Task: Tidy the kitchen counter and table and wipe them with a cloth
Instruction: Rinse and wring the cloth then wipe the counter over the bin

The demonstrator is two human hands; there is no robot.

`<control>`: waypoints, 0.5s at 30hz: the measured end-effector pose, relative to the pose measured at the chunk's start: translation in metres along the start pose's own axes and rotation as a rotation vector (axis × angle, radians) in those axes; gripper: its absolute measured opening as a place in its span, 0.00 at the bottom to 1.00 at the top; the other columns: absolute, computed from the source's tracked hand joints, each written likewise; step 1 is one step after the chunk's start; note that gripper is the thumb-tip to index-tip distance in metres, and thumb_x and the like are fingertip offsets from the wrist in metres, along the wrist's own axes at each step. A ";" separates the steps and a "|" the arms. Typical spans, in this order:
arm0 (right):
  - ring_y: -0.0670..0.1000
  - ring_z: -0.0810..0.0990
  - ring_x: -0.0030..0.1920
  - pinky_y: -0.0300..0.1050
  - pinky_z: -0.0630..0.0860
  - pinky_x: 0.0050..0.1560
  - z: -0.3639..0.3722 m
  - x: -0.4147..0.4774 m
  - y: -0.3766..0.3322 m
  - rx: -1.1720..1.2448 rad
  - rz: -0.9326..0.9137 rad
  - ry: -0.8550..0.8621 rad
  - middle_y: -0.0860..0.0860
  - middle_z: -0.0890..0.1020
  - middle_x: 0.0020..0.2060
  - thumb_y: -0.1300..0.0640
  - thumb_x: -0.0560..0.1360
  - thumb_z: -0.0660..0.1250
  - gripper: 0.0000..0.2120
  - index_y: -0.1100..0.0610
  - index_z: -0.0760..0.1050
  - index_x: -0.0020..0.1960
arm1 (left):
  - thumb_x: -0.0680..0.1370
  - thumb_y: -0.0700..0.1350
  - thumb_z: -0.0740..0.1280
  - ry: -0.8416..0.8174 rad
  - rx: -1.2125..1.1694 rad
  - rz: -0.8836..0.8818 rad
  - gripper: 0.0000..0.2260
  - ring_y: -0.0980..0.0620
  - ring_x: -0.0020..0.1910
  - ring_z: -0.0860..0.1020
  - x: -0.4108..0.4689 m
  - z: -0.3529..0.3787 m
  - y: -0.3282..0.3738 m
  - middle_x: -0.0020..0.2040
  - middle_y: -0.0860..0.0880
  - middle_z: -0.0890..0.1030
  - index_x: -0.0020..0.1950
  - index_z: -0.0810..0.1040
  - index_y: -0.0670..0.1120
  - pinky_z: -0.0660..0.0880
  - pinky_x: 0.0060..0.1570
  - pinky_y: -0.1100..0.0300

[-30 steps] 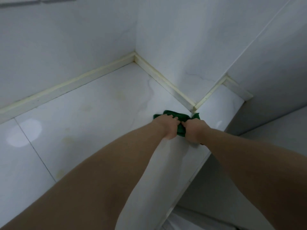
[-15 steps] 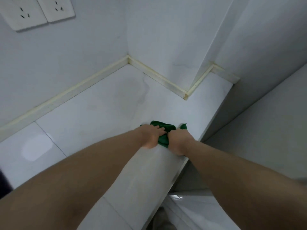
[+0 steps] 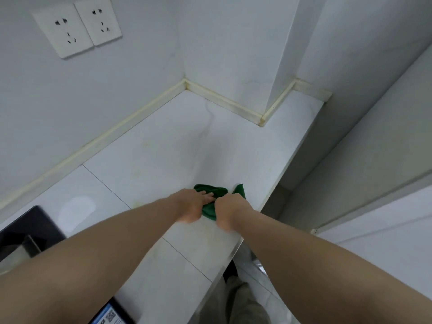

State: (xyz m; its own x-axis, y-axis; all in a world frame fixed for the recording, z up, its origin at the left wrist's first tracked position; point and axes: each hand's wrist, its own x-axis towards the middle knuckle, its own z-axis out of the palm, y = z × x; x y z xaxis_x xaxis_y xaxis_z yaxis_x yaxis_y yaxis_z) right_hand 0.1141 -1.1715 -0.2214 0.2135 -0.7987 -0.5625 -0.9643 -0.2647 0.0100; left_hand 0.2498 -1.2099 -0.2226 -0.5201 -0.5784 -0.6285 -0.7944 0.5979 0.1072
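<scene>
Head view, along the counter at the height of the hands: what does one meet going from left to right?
Black object → left hand → green cloth → right hand → counter edge.

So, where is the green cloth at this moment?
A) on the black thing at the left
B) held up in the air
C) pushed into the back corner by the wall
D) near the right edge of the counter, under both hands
D: the cloth lies on the counter close to its edge, with the left hand and the right hand on it.
</scene>
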 end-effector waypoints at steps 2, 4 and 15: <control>0.49 0.68 0.32 0.46 0.69 0.42 0.002 -0.004 -0.008 0.003 -0.019 -0.016 0.51 0.70 0.32 0.61 0.78 0.59 0.14 0.56 0.64 0.34 | 0.81 0.36 0.53 -0.012 -0.009 -0.005 0.31 0.50 0.79 0.56 -0.009 0.005 -0.002 0.81 0.54 0.51 0.81 0.51 0.56 0.56 0.75 0.55; 0.50 0.70 0.34 0.46 0.69 0.42 0.003 -0.007 -0.011 0.000 -0.041 -0.027 0.51 0.70 0.32 0.61 0.78 0.59 0.14 0.56 0.64 0.34 | 0.81 0.35 0.53 -0.027 -0.021 -0.013 0.31 0.50 0.79 0.56 -0.015 0.007 -0.002 0.81 0.54 0.51 0.81 0.51 0.56 0.56 0.75 0.54; 0.56 0.78 0.48 0.49 0.77 0.51 -0.057 0.014 0.041 0.303 0.008 -0.118 0.56 0.80 0.51 0.63 0.79 0.60 0.12 0.62 0.76 0.60 | 0.80 0.38 0.55 -0.053 -0.073 -0.063 0.16 0.52 0.45 0.78 0.013 -0.074 -0.009 0.51 0.50 0.80 0.61 0.78 0.49 0.76 0.40 0.57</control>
State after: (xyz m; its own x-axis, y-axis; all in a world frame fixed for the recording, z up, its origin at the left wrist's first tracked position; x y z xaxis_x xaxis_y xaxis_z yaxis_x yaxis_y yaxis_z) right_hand 0.0865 -1.2245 -0.1821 0.2032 -0.7271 -0.6558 -0.9724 -0.0714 -0.2222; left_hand 0.2263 -1.2641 -0.1745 -0.4527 -0.5820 -0.6755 -0.8468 0.5180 0.1212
